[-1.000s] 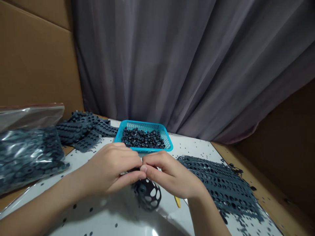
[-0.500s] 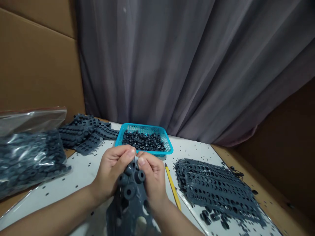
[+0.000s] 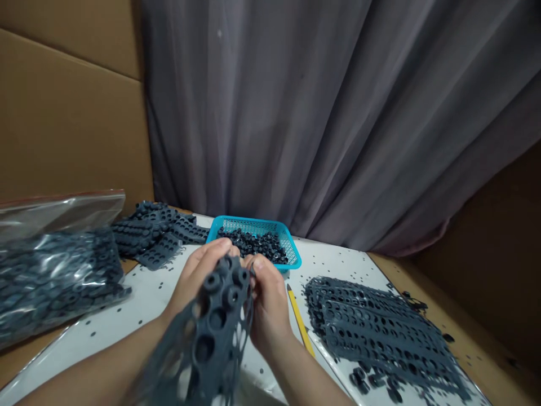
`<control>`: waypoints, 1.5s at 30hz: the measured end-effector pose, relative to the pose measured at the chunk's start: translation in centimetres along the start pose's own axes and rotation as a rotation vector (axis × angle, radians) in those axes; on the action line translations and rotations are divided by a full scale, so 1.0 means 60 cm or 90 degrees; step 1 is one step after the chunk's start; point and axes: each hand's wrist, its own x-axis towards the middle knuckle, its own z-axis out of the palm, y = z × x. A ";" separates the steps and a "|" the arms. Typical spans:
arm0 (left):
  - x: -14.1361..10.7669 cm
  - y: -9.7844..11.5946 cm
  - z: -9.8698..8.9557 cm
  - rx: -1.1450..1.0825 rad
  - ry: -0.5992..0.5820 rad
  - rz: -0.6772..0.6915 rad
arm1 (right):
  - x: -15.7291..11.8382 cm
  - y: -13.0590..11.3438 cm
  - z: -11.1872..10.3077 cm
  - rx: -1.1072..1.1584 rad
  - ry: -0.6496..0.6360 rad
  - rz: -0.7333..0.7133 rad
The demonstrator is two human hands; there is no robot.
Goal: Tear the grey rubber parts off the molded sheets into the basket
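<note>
My left hand [image 3: 196,276] is closed on the far end of a dark grey moulded rubber sheet [image 3: 211,332], its fingers partly hidden behind it. Round, hollow rubber parts stand out near that end, and open holes run down the rest toward me. Pinched in my right hand [image 3: 270,296] is the sheet's right edge, with the fingertips partly out of sight. Just beyond both hands sits a blue plastic basket [image 3: 295,264] holding many small black rubber pieces [image 3: 266,246].
To the left are a clear zip bag [image 3: 59,276] of grey parts and a pile of moulded sheets [image 3: 156,228]. A yellow pencil-like tool [image 3: 301,321] lies right of my hands, beside stacked perforated sheets [image 3: 380,327] and loose pieces [image 3: 359,379]. A grey curtain [image 3: 262,113] hangs behind.
The sheet has turned and risen between my hands, now showing its row of holes more fully. My fingers have shifted on its far end. The whole view has moved slightly.
</note>
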 end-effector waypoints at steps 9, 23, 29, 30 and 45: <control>0.016 0.020 -0.043 0.058 -0.046 0.037 | 0.027 -0.039 -0.035 -0.060 -0.212 -0.078; 0.018 0.032 -0.051 0.201 0.161 0.154 | 0.063 -0.049 -0.106 -0.535 -0.233 -0.166; 0.029 0.007 -0.051 0.344 0.025 0.139 | 0.105 -0.009 -0.208 -0.997 -0.124 -0.060; 0.030 0.003 -0.050 0.362 0.006 0.130 | 0.107 -0.004 -0.217 -1.016 -0.113 -0.045; 0.024 -0.022 -0.050 0.548 -0.127 0.204 | 0.020 -0.079 -0.031 -0.974 -0.315 -0.192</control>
